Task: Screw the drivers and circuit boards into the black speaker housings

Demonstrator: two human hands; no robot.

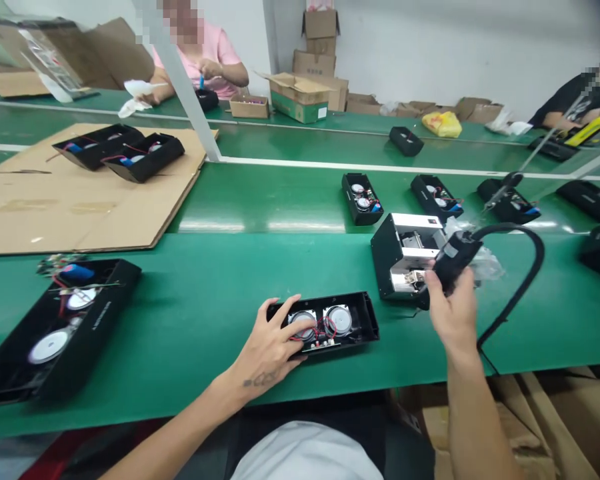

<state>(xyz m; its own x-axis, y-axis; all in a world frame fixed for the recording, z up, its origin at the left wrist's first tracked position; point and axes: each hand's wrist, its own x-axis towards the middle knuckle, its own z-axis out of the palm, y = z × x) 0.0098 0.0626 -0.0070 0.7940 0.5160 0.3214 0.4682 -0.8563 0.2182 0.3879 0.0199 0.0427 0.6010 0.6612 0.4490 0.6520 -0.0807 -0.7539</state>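
An open black speaker housing point(369, 320) lies before me, with two round speaker drivers point(337, 321), red wires and a small circuit board inside. My left hand point(280, 337) grips its left end, thumb at the near edge and fingers reaching over the left driver. My right hand point(453, 303) is closed round a black electric screwdriver point(455, 259) with a thick cable. The screwdriver slants down to the front of a black-and-white screw feeder point(383, 257); its tip is hard to make out there.
Another open housing point(93, 327) lies at the left, with a blue cylinder and loose wires. Several more housings point(363, 200) stand on the green belt behind the bench. Cardboard point(80, 220) covers the far left, bearing two housings. Two people work across the line near a white post point(190, 100).
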